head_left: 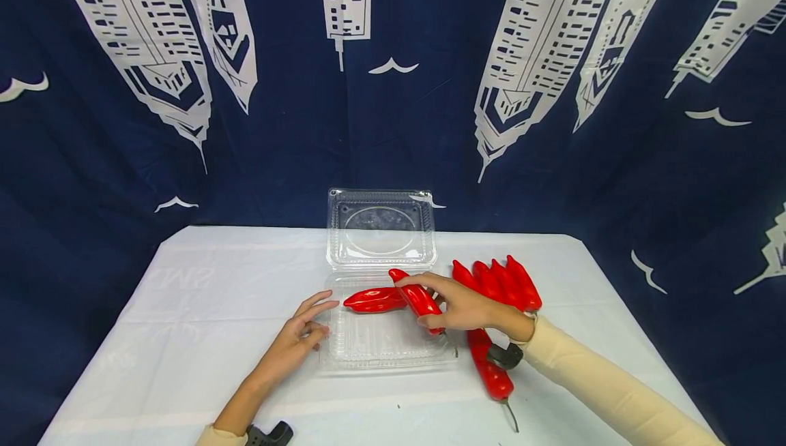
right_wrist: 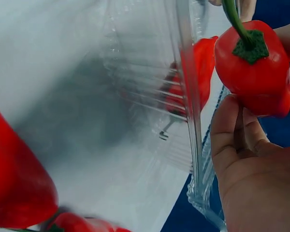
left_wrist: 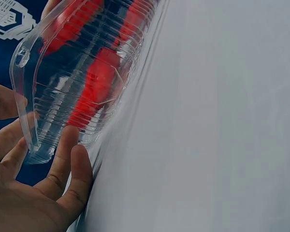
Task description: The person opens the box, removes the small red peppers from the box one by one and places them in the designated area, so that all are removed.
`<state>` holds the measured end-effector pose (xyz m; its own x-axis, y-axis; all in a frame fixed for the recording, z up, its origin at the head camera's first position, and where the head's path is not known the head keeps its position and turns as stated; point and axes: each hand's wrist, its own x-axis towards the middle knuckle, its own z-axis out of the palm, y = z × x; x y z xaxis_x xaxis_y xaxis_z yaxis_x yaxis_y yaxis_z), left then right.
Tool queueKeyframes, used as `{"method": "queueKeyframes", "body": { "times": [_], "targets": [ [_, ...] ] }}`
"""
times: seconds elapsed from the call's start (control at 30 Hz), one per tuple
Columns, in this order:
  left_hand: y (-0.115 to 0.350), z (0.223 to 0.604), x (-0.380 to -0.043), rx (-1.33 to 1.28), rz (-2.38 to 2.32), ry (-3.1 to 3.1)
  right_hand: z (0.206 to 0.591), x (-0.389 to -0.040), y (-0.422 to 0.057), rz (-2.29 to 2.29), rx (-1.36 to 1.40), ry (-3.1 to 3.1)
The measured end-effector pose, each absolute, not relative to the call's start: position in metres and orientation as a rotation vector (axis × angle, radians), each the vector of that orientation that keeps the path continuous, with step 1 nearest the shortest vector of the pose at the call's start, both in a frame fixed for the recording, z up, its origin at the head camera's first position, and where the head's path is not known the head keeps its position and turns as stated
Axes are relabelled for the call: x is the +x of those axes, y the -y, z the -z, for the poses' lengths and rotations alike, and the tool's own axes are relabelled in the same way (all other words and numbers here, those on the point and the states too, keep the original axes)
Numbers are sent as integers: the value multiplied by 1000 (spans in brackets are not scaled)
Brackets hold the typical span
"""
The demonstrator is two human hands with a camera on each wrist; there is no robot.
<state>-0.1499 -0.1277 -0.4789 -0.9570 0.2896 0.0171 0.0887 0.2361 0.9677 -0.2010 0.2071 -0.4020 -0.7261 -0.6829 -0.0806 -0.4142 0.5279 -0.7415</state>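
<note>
Above the right part of a clear plastic clamshell box [head_left: 381, 364], my right hand [head_left: 457, 303] grips a long red chili pepper [head_left: 420, 299] between thumb and fingers. Its green stem and cap face the right wrist camera. Another red chili pepper [head_left: 371, 301] lies crosswise inside the box, partly hidden behind the held one. At the box's left side, my left hand [head_left: 295, 340] touches the rim and outer wall with loosely extended fingers. In the left wrist view, its fingertips [left_wrist: 70, 140] rest against the ribbed wall [left_wrist: 94, 116].
The box's lid [head_left: 381, 231] stands raised at the back. Several red chili peppers [head_left: 522, 282] lie side by side to the right, and one more [head_left: 491, 371] lies nearer, partly under the right wrist. A white cloth covers the table [head_left: 166, 337]; a dark blue printed curtain [head_left: 399, 125] hangs behind.
</note>
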Motion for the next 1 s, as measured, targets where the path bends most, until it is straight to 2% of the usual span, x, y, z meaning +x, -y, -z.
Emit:
{"method": "queueKeyframes", "body": {
  "times": [0.57, 1.0],
  "targets": [
    [127, 479, -149, 372, -1808, -2329, 401, -185, -242, 1214, -683, -2440],
    [128, 480, -150, 375, -1817, -2326, 404, -183, -256, 1316, -635, -2449]
  ]
}}
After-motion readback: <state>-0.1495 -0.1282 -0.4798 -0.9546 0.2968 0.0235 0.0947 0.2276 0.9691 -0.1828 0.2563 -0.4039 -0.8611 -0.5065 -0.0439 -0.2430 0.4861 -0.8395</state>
